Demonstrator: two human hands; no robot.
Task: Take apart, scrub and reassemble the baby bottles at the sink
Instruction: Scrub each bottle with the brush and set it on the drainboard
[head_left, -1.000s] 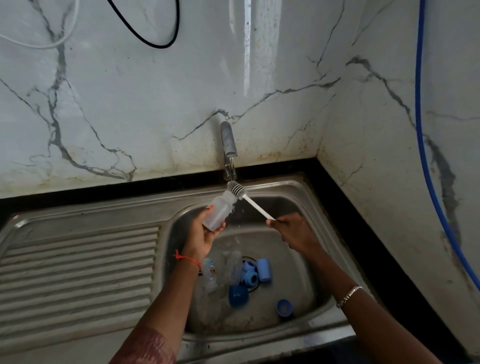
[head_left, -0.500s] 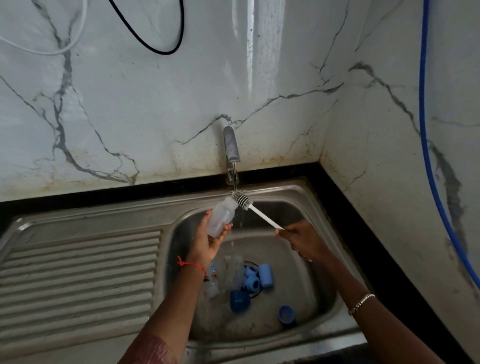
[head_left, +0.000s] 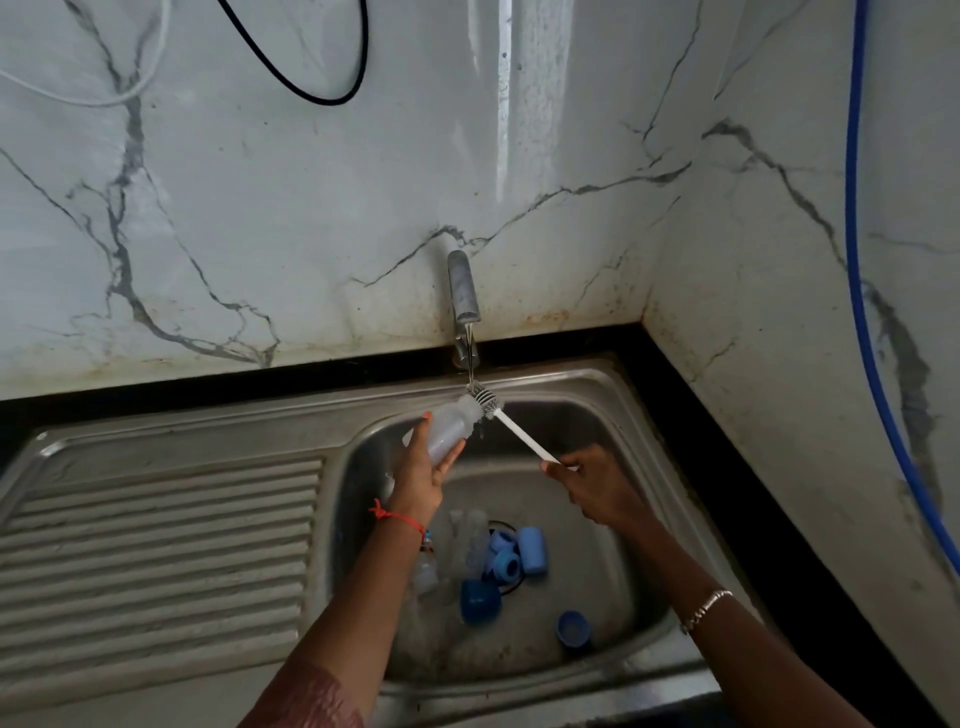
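Dim, flat light; bright glare streak on marble wall (head_left: 506, 93); sink (head_left: 597, 395) basin shadowed; wide-angle edge bending.

Place: home kitchen | steel sink (head_left: 571, 379) under right hand (head_left: 597, 493) | ribbed drainboard (head_left: 156, 545) left of left hand (head_left: 415, 486) | tap (head_left: 462, 291) just beyond them | marble walls (head_left: 311, 208) behind

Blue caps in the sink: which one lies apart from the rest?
The lone blue cap at the basin's front right; the other blue pieces crowd together nearer the middle.

The steel sink (head_left: 597, 385) holds blue caps (head_left: 480, 601), blue rings (head_left: 506, 565) and clear bottles (head_left: 471, 540).
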